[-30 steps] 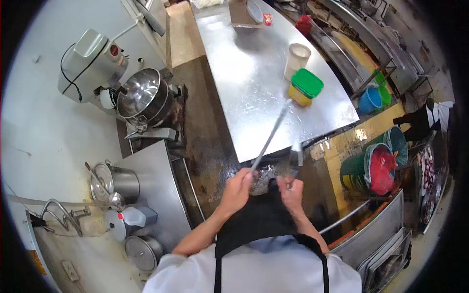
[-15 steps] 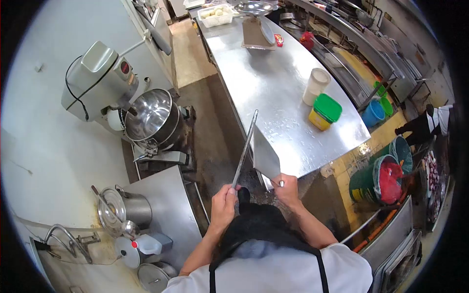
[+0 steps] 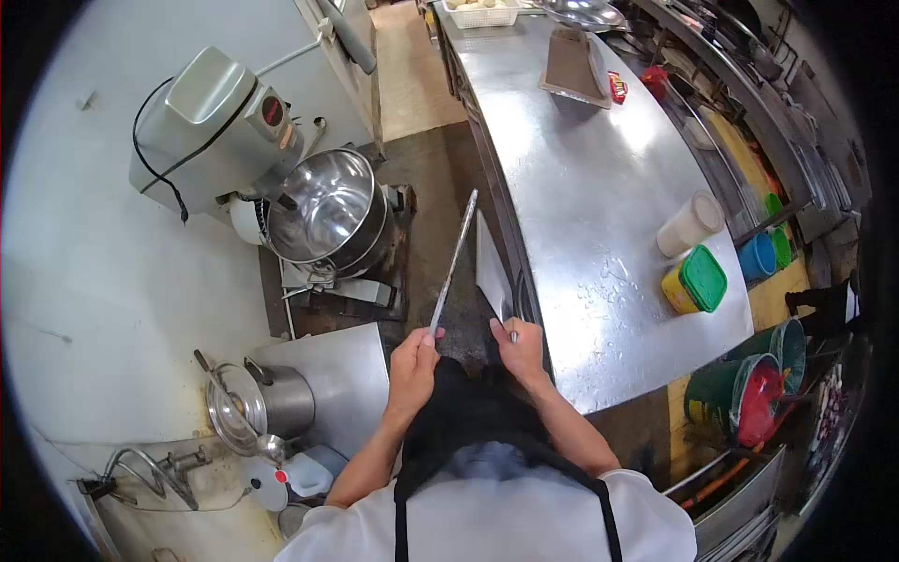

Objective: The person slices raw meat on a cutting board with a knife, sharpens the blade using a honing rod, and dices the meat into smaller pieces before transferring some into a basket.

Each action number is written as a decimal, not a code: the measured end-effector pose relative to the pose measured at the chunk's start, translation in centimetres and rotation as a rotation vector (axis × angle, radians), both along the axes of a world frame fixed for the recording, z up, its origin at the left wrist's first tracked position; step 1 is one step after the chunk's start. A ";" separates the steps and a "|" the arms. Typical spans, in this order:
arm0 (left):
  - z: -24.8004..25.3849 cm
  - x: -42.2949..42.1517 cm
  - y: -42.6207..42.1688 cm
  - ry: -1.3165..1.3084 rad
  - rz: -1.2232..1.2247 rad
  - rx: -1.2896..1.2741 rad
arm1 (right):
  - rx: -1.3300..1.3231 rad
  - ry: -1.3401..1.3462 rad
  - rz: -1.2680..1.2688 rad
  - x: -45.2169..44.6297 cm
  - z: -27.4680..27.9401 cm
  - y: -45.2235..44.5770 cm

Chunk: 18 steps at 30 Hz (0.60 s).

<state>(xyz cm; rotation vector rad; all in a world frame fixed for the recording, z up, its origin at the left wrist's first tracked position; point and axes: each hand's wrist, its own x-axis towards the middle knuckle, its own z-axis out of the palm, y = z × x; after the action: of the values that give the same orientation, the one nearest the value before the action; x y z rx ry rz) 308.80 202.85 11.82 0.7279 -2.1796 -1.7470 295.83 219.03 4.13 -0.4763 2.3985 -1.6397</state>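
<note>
My left hand (image 3: 413, 366) is closed round the lower end of a long thin metal rod (image 3: 455, 262), which points up and away. In my right hand (image 3: 520, 349) is the handle of a wide-bladed cleaver (image 3: 491, 267), its blade pointing away from me. Rod and blade stand close side by side with a narrow gap between them, left of the steel table's edge. On that steel table (image 3: 599, 262) stand a tub with a green lid (image 3: 695, 280) and a pale cylindrical container (image 3: 691, 225).
A mixer (image 3: 220, 122) with a steel bowl (image 3: 330, 208) stands at the left. Below it, a side table (image 3: 351, 375) holds a large pot (image 3: 281, 398). Green bins (image 3: 735, 393) stand at the lower right. A person's dark sleeve (image 3: 815, 302) shows at the far right.
The view has turned, so the table sits further right. The cleaver has swung from low by my right hand to upright beside the rod, and the rod has tilted from rightward to nearly upright.
</note>
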 end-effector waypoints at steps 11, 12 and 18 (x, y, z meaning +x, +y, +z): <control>-1.7 -10.0 -16.1 -0.066 -0.019 -0.230 | 0.074 0.289 0.218 -11.3 -6.9 -16.2; -1.5 -10.4 -18.5 -0.080 0.019 -0.225 | 0.252 0.215 0.210 -11.8 -9.1 -15.5; -1.5 -14.4 -26.4 -0.168 -0.154 -0.257 | -0.060 0.331 0.224 -16.6 -3.5 -22.7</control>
<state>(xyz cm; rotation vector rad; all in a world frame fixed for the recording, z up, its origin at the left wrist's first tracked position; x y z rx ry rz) 294.38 176.45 10.34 0.6795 -2.5734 -1.4767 279.27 196.34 0.58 -1.0600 2.4072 -1.6431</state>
